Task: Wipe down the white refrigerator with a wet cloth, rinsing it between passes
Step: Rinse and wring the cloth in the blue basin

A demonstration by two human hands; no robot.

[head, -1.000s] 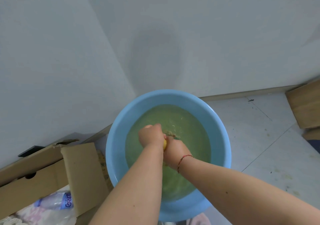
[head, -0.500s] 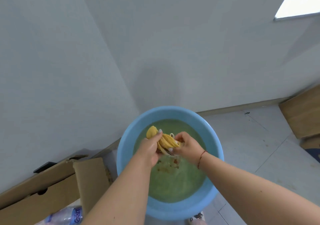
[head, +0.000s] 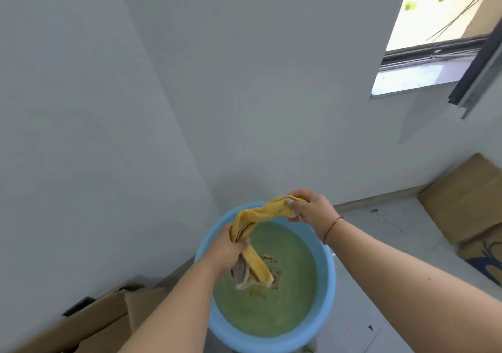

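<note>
A wet yellow cloth (head: 262,213) is stretched between both hands above a light blue basin (head: 327,284) of murky green water. My left hand (head: 226,249) grips the cloth's lower part over the basin's left side, and a yellow and grey end (head: 251,271) hangs down from it toward the water. My right hand (head: 309,207) grips the upper end over the basin's far rim. A large white surface (head: 81,135) rises on the left; I cannot tell if it is the refrigerator.
The basin stands on a pale tiled floor (head: 380,244) in a corner of white walls. An open cardboard box (head: 108,317) lies at the lower left. More cardboard boxes (head: 467,198) lie at the right. A window (head: 434,27) is at the upper right.
Both hands have lifted the cloth out of the water and drawn apart, pulling the bunched cloth into a long strip. The view has tilted upward.
</note>
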